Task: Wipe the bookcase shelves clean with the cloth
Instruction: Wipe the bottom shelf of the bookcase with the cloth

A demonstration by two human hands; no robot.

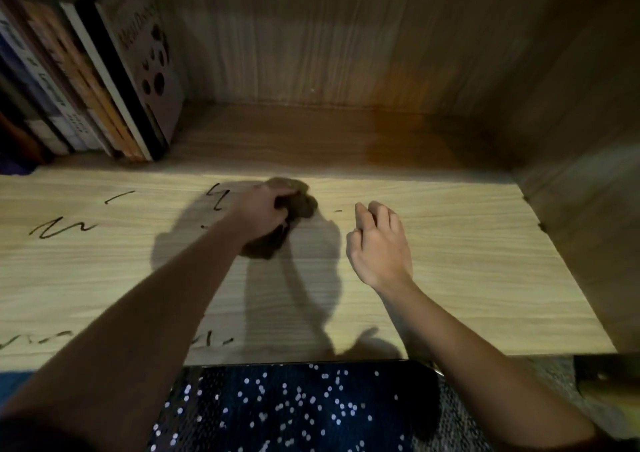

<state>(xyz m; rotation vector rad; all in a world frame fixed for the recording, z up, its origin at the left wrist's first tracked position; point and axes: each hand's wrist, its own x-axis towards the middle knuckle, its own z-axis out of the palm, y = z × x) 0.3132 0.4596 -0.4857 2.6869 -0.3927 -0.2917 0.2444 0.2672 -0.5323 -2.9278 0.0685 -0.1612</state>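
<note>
On the wooden shelf (450, 243), near its middle, the left hand (258, 214) squeezes its fingers (277, 195) round the scrunched brown cloth (299, 207), the right hand (379, 243) hangs loose beside it holding nothing, the right side looks mostly clean, and black scribbles (59, 229) on the left seem left to wipe.

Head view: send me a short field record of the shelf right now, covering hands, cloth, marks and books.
left hand: grips the bunched brown cloth, which lies on the shelf
right hand: loosely curled, holds nothing, to the right of the cloth
scribbles: black, to the left of the cloth and along the front edge; one small dash between cloth and right hand
books: standing at the back left
shelf to the right of the right hand: no marks visible
</note>
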